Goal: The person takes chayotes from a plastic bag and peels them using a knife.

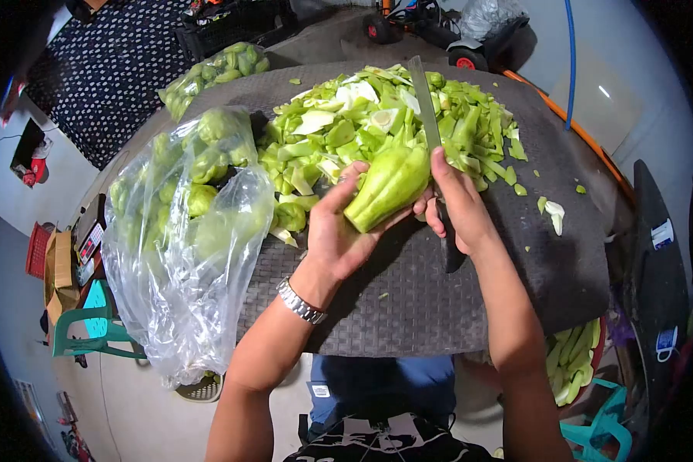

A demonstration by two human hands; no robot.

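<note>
A pale green chayote (393, 186) rests in my left hand (333, 231), with the fingers curled around its underside and the thumb along its side. My right hand (456, 202) grips a knife (425, 104) by its dark handle, the long blade pointing up and away from me. The fingers of that hand are close to the chayote's right side; whether they touch it I cannot tell. Behind both hands lies a wide heap of cut chayote pieces and peelings (346, 132). A silver watch is on my left wrist.
The dark woven tabletop (346, 316) carries a clear plastic bag (189, 231) of whole chayotes at left. Another bag of chayotes (223, 71) lies at the far left edge. Below the right edge stands a container of peeled pieces (570, 362) near a teal chair (604, 420).
</note>
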